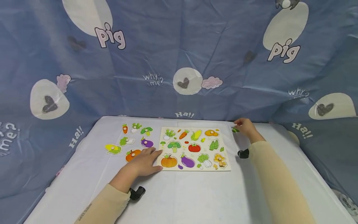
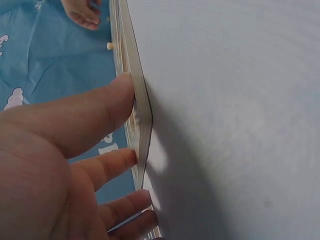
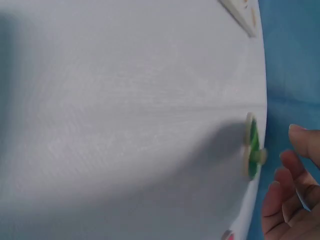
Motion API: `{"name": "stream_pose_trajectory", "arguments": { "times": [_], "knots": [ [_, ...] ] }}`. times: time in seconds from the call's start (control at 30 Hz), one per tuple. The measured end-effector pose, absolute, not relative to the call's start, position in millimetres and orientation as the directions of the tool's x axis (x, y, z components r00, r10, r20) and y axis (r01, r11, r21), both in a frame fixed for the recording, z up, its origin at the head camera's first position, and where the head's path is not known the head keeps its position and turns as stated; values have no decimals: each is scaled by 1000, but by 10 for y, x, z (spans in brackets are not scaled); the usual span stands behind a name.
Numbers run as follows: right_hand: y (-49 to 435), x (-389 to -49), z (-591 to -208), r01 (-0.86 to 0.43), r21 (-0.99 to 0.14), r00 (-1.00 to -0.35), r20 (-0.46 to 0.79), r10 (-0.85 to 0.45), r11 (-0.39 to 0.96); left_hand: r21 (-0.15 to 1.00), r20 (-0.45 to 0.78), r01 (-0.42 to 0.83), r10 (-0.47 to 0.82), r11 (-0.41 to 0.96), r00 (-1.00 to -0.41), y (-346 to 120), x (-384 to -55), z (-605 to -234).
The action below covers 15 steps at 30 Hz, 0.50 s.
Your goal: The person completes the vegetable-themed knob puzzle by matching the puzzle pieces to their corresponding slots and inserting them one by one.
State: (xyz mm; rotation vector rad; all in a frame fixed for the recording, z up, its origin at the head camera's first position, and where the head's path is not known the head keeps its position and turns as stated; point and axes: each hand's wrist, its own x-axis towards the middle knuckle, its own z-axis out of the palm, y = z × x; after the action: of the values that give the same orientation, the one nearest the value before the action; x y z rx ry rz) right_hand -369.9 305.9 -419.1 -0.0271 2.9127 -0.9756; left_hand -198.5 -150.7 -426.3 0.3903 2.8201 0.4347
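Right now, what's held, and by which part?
Nothing: left hand touches the board at its edge; right hand is clear of the green piece.

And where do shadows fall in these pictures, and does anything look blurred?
Head view: soft shadow on the white cloth, beside the right sleeve; left wrist view: dark shadow along the board's edge; right wrist view: broad shadow reaching the green piece, which looks slightly soft.

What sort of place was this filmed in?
Probably a makeshift indoor tabletop filming set-up, though the wider room is hidden. A blue cartoon-print cloth hangs behind a white-covered table, which bears a vegetable puzzle board.
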Motion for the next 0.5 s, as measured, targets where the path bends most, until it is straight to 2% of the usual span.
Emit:
{"name": "stream_pose_trajectory", "arguments": {
  "times": [0.27, 0.5],
  "knots": [
    [3140, -3730, -4313, 93, -613, -992, -123, 22, 784, 322, -216, 224, 302, 920, -929, -1490, -1979, -4251],
    [3139, -3771, -4386, 86, -547, -990, -141, 10, 833, 314, -214, 231, 305, 921, -928, -1507, -1988, -4276]
  ]
}}
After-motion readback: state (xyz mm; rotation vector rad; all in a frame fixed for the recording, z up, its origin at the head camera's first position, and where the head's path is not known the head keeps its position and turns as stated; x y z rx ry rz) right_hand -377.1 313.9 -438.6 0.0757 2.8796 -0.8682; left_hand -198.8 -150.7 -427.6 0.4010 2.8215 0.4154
